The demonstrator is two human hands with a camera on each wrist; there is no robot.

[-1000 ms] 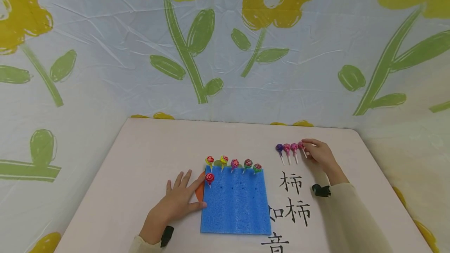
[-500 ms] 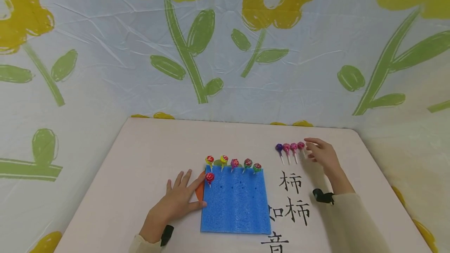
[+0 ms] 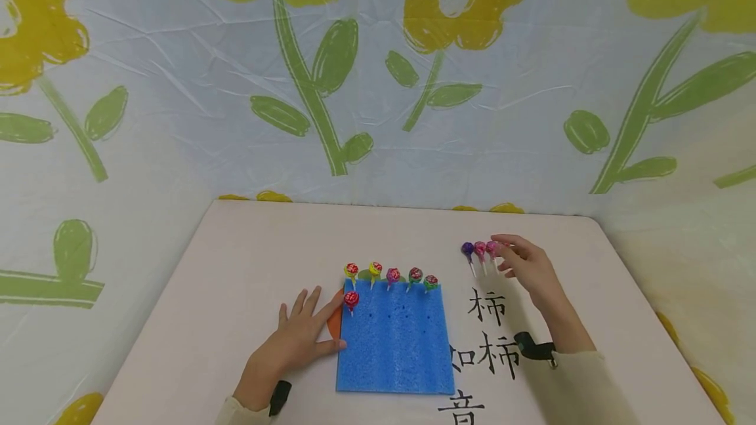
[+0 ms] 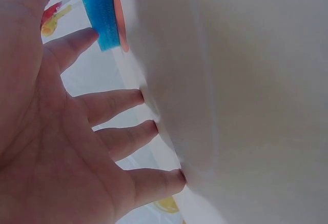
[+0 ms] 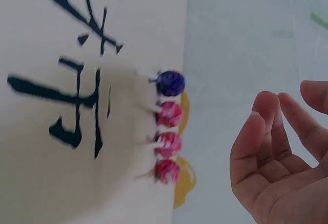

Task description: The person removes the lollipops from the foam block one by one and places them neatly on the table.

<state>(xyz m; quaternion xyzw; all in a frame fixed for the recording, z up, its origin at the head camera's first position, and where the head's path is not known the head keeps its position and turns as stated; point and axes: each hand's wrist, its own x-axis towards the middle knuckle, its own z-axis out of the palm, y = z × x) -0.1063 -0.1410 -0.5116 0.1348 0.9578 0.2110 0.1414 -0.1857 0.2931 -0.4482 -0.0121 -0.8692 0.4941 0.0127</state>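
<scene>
My left hand lies with spread fingers at the left side of a blue foam block. Its index finger and thumb touch the block's edge; the other fingertips rest on the table, as the left wrist view shows. Lollipops stand stuck in the block: a red one at the left and a row along the far edge, including a purple one. My right hand hovers over several loose lollipops, fingers loosely bent and holding nothing. A dark purple lollipop and pink lollipops lie side by side beneath it.
The pale table bears black printed characters right of the block. An orange shape shows from under the block's left edge. A flower-patterned cloth encloses the table's back and sides.
My right hand first drew back from the rightmost pink lollipop, then moved left over the loose lollipops, partly covering the rightmost. The left hand and the block have stayed put.
</scene>
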